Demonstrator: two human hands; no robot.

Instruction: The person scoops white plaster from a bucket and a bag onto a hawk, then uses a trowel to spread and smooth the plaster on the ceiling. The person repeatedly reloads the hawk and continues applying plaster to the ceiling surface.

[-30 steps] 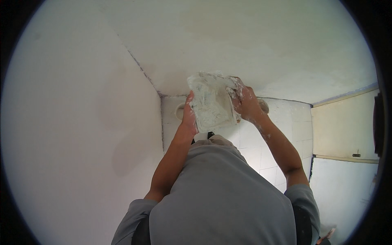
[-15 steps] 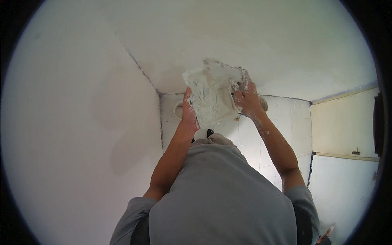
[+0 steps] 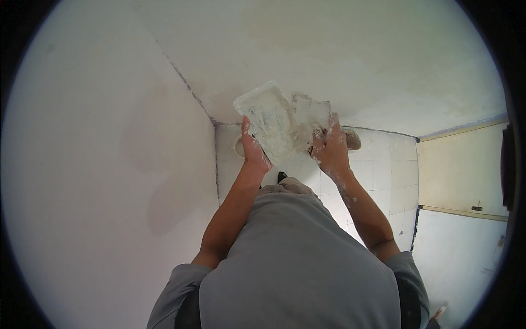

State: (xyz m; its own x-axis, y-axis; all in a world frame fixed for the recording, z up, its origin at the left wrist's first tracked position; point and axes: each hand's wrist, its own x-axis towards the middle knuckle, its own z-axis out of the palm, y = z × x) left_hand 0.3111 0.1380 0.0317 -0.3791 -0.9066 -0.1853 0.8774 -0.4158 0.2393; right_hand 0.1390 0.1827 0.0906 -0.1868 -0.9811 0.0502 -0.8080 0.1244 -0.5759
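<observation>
Compared with half a second ago, the flat blade sits lower and farther right, no longer lying across the paste-covered tray, which has swung a little to the left. Nearest is the grey shirt; beyond it, both forearms reach forward. Left hand grips the tray along its left side, thumb up by the rim; its other fingers are mostly hidden. That hold seems one-sided, so a sharp press on the far edge could twist the tray out of it, especially with wet smears on the skin. Right hand grasps the blade, its fingers whitened with paste. The tool's near corner lies right beside the tray's right edge; I cannot tell whether they touch. Catching that edge could jolt both, and a slick grip could let the blade turn. The tray is held up between the hands, slanted in view, so loose paste might slide off its near end toward the dark shoe or tiled floor. Farther down, a pale round container shows behind the left hand; drips could miss it.
</observation>
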